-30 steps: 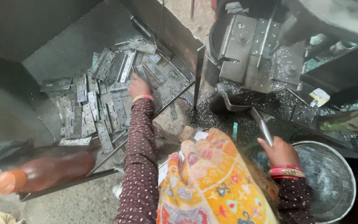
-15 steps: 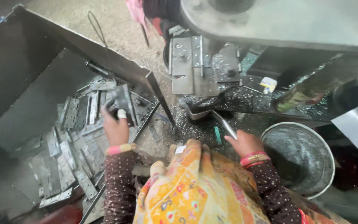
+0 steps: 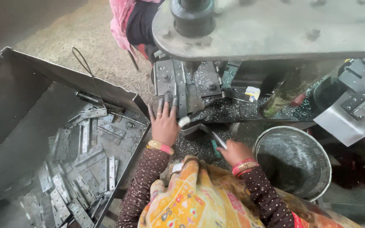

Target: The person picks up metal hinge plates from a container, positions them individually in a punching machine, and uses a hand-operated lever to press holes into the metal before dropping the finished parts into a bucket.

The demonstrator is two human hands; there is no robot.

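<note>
Left hand (image 3: pixel 164 122) lay flat, fingers spread, on a grey steel plate (image 3: pixel 168 82) at the press bed (image 3: pixel 216 95). Right hand (image 3: pixel 234 150) was clenched round a thin metal rod tool (image 3: pixel 213 136). Plate likely stiff, heavy for its size, sharp-edged and slippery; best gripped by the long edges. More hinge plates (image 3: pixel 81 156) sat in the left bin (image 3: pixel 43 80), bucket (image 3: pixel 294 162) right.

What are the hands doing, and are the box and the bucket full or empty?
Left hand: open, fingers spread flat on the machine's metal plate.
Right hand: closed around a metal tool.
Metal bin: open, holding many flat hinge plates.
Round bucket: upright, looks empty.
</note>
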